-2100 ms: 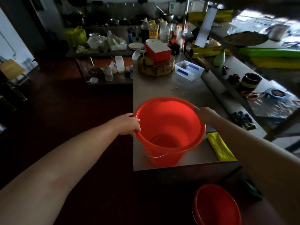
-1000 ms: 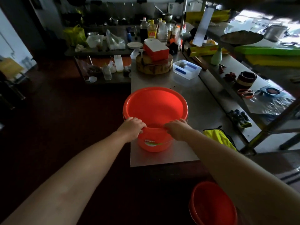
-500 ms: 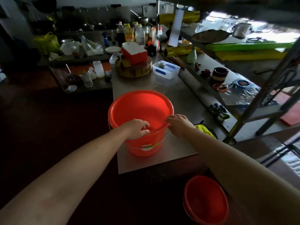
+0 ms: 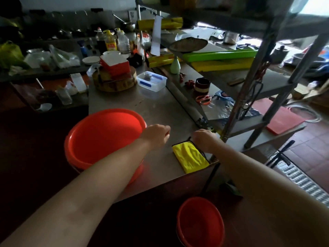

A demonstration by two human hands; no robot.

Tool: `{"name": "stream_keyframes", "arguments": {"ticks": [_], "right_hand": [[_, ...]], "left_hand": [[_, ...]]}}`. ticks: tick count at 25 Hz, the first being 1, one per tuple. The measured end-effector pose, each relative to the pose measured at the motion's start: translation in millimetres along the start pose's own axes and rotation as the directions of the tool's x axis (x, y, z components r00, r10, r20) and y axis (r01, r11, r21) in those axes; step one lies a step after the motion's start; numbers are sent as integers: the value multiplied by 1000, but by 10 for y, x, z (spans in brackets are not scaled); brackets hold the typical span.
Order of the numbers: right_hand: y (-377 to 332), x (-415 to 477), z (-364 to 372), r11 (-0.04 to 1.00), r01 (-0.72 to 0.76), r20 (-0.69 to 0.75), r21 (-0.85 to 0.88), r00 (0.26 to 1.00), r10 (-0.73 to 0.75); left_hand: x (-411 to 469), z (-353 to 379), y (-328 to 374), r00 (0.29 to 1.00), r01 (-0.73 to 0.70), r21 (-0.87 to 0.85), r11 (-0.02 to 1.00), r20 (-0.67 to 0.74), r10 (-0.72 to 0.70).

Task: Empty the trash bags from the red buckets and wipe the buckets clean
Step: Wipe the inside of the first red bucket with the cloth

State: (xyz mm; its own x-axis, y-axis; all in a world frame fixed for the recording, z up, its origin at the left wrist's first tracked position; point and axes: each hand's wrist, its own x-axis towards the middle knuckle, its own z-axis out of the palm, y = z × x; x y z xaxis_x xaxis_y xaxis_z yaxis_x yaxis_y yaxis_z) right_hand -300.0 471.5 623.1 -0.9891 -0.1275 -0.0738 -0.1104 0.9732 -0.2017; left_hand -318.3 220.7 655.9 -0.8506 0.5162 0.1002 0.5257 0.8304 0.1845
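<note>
A large red bucket (image 4: pixel 99 138) stands empty on the near left corner of the steel table (image 4: pixel 160 111), with no bag in it. A second, smaller red bucket (image 4: pixel 200 221) sits on the floor below the table's front edge. A folded yellow cloth (image 4: pixel 190 156) with black trim lies at the table's near right corner. My left hand (image 4: pixel 156 134) hovers just right of the big bucket's rim, fingers curled, holding nothing. My right hand (image 4: pixel 204 139) rests at the cloth's far end with fingers bent down; its grip is hidden.
A round wooden block with a red box (image 4: pixel 114 78) and a clear plastic tub (image 4: pixel 152 83) stand at the table's far end. A metal shelf rack (image 4: pixel 249 90) with clutter borders the right side. Bottles (image 4: pixel 110 41) crowd the back counter. A floor drain grate (image 4: pixel 302 179) lies at right.
Both hands let go of the big bucket's near rim and moved right, my right hand reaching the yellow cloth. The view has swung right, so the bucket sits further left.
</note>
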Motion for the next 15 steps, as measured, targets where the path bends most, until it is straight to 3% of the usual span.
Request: {"name": "stream_keyframes", "arguments": {"ticks": [2,8,15], "right_hand": [[340,94,94,999,-10,6,49,1000,10],[1025,383,825,990,-41,208,136,978,12],[1521,423,1788,998,14,342,65,939,-36]], "left_hand": [[277,261,160,997,54,-4,999,60,-54],[674,1425,428,932,228,17,974,286,-223],[688,2909,708,913,190,37,981,361,-190]]}}
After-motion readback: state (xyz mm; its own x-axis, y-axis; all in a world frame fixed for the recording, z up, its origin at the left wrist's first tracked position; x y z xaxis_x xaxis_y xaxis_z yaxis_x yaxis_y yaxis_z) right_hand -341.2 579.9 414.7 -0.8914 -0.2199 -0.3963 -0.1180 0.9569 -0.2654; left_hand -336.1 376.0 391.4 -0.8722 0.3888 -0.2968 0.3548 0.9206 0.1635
